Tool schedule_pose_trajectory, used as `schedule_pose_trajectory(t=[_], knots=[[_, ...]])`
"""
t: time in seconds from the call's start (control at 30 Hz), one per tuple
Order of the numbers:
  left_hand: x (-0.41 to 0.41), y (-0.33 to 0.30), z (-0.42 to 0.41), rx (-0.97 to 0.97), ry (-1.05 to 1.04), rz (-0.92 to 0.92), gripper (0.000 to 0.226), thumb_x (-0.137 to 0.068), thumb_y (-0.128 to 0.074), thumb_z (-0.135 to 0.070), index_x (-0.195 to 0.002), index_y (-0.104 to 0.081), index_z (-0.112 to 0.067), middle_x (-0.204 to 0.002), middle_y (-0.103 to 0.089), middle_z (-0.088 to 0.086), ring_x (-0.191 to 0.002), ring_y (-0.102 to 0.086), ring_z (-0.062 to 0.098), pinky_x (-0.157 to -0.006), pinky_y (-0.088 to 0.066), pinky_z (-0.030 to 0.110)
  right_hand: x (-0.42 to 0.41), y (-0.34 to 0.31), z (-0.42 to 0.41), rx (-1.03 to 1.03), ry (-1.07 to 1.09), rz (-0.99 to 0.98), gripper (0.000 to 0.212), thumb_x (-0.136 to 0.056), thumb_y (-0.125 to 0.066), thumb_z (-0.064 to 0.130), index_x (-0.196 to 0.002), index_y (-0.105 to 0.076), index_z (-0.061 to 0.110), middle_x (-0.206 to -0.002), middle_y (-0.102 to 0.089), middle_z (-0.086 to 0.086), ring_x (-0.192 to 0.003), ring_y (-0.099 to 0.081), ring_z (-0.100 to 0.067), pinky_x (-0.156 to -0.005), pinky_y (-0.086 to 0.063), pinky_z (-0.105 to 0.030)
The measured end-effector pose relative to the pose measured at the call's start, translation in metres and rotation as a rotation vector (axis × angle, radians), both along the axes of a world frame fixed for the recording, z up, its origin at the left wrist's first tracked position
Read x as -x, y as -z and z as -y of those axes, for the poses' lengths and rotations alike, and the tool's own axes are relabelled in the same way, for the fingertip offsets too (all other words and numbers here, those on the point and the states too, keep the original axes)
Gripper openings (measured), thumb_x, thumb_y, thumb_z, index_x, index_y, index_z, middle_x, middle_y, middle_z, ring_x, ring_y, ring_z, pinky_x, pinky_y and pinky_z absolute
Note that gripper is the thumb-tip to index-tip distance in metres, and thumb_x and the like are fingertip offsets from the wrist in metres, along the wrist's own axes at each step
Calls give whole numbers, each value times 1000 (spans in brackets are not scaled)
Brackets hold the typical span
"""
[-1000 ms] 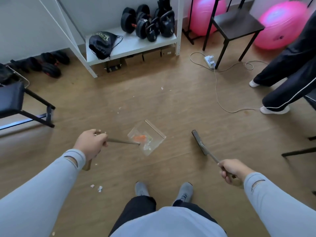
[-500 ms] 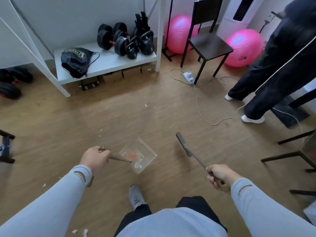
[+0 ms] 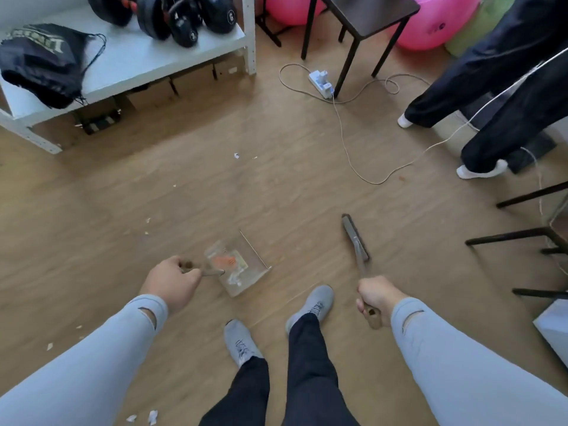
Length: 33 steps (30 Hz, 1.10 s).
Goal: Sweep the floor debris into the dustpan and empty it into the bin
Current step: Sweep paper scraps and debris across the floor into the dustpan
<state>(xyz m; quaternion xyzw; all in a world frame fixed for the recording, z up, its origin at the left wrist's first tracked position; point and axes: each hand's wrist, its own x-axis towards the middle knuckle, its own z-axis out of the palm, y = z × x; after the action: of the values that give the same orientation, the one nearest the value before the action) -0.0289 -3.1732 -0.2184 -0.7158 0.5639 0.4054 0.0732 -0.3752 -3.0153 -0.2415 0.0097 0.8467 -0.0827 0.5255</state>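
My left hand grips the thin handle of a clear dustpan, which hangs low over the wooden floor ahead of my feet. Orange and white scraps lie inside the pan. My right hand grips the wooden handle of a dark brush, whose head points away from me, to the right of the pan. Small white and tan bits of debris are scattered on the floor ahead, more lie at the lower left. No bin is in view.
A white shelf with kettlebells and a black bag stands at the back left. A black chair, a power strip with trailing cable and pink balls are at the back. Another person's legs stand at right, near dark chair legs.
I have stepped forward, my right foot now ahead. The shelf, chair and cable have come closer. Both hands keep their grips; the brush handle is drawn closer to my body.
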Motion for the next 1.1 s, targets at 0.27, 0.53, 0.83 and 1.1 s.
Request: schedule_pose_trajectory(t=[0.27,0.53,0.83,1.1], knots=[[0,8,21,-7,4,46,19,-87,-58,-26,-103,-66,-18,-83,-73,10,-82,-67,34,-70,-52,37,-124,-15,15,42,-93,282,12,-95,-45,9,-88,-55,10,-68,-56,-5,-55,-53,-17,-60,-51,-33],[1,2,36,-18,4,20,18,-89,-58,-32,-102,-65,-22,-86,-68,2,-79,-64,26,-69,-49,33,-57,-93,14,100,46,403,11,-101,-50,12,-96,-59,16,-58,-49,-3,-39,-36,-12,-37,-29,-17],[-2,9,36,-19,1,9,15,-89,-57,-31,-100,-64,-26,-87,-69,0,-73,-63,20,-64,-47,31,13,-39,99,119,-472,-79,21,-93,-52,5,-110,-56,16,-42,-47,-9,-26,-39,-17,-33,-32,-18],[-1,15,42,-7,22,30,13,-88,-56,-32,-97,-64,-27,-83,-70,1,-73,-63,25,-63,-46,30,-50,11,107,-132,-860,-32,27,-85,-50,8,-108,-65,9,-65,-69,-6,-54,-60,-22,-54,-52,-27]])
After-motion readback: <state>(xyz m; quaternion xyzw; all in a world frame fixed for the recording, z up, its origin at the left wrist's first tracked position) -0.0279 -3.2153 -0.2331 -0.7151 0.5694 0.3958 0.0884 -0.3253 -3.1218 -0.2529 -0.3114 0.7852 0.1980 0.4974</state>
